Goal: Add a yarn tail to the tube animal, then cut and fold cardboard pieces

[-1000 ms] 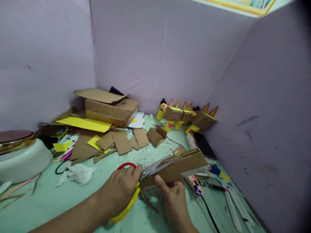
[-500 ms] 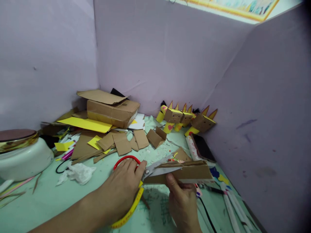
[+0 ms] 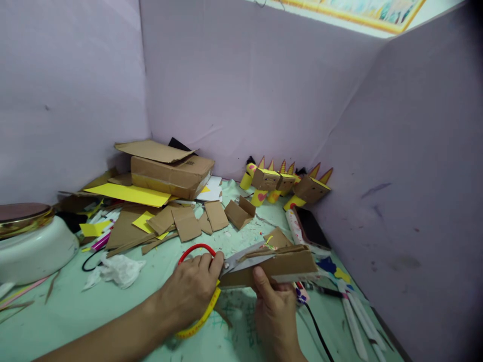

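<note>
My left hand point(image 3: 196, 286) is closed round the handles of a pair of scissors point(image 3: 241, 258), one handle red, the other wrapped in yellow measuring-tape-like material. The blades point right and lie along the upper edge of a folded strip of cardboard point(image 3: 290, 264). From below, my right hand point(image 3: 277, 306) grips that cardboard, thumb on its near face. How far the blades are parted is hard to make out. Just beyond the cardboard lies a small brown cardboard scrap point(image 3: 278, 237) on the green tabletop.
A cardboard box point(image 3: 169, 176) with yellow sheets and several cut pieces stands back left. Several yellow cardboard animal figures point(image 3: 264, 181) line the back wall. A phone point(image 3: 311, 226) and markers point(image 3: 354, 322) lie right; crumpled tissue point(image 3: 118, 270) and a white pot point(image 3: 33, 251) are left.
The cardboard's right end has shifted left and tilted a little, along with my right hand. The scissor blades stay along its upper edge. The view has swung slightly.
</note>
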The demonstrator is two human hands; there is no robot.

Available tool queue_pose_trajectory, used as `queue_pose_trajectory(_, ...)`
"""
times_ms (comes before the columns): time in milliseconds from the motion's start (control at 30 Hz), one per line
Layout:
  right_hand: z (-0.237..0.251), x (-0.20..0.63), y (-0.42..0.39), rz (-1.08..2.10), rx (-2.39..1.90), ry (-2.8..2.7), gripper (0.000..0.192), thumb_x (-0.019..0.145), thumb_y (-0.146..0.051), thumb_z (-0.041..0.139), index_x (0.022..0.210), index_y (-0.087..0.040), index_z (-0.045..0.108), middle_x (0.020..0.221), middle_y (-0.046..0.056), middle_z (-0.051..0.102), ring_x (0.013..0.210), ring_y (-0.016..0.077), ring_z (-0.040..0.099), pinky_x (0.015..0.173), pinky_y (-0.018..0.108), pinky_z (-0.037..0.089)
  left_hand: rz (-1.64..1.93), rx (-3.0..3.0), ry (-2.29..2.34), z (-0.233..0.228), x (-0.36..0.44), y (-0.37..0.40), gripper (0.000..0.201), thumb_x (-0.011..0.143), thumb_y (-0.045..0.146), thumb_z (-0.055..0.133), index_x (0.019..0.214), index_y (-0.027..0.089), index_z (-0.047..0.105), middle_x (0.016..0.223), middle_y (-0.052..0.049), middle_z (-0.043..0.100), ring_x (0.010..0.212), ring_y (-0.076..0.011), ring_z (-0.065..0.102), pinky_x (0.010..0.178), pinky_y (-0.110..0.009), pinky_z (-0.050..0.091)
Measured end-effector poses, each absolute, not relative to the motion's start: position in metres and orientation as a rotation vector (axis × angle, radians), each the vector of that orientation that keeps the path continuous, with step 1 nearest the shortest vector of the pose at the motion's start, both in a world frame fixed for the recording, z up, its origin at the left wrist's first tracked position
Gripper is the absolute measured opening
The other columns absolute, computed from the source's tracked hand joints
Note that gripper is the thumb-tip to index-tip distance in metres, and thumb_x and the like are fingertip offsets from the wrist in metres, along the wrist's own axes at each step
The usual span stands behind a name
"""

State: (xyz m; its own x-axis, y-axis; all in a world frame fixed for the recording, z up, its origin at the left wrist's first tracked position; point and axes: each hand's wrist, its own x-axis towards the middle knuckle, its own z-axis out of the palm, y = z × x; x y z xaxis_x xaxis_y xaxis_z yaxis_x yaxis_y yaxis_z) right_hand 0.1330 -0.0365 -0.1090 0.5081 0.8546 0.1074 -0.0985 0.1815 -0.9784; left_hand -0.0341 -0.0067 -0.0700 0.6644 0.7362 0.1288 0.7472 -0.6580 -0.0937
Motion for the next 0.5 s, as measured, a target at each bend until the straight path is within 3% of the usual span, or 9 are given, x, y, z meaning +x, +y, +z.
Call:
queue_pose_trajectory(300,-0.107,0.14,-0.033,0.824,-1.226,-0.818,0.05,0.067,-0.04,0.071,0.105,-0.009,0.066,0.101,0.014,0.069,0.099,0.0286,0.061,0.087,0.038,0.046,-0.024,-2.833,-1.23,-0.058,-0.034,0.001,0.039,0.083,0.006,0.032,0.12,0.009,0.044,0.092,-0.014,0.062,0.082,-0.0274,0.061,0.066,-0.042,0.053)
queue_pose_trajectory(500,-0.103,0.139,-0.034,0.836,-1.233,-0.92,0.037,0.068,-0.038,0.07,0.092,-0.01,0.071,0.086,0.012,0.072,0.085,0.0251,0.065,0.085,0.034,0.046,-0.115,-2.959,-1.279,-0.036,-0.028,-0.001,0.042,0.081,0.01,0.04,0.123,0.012,0.041,0.104,-0.015,0.057,0.095,-0.027,0.055,0.082,-0.044,0.048)
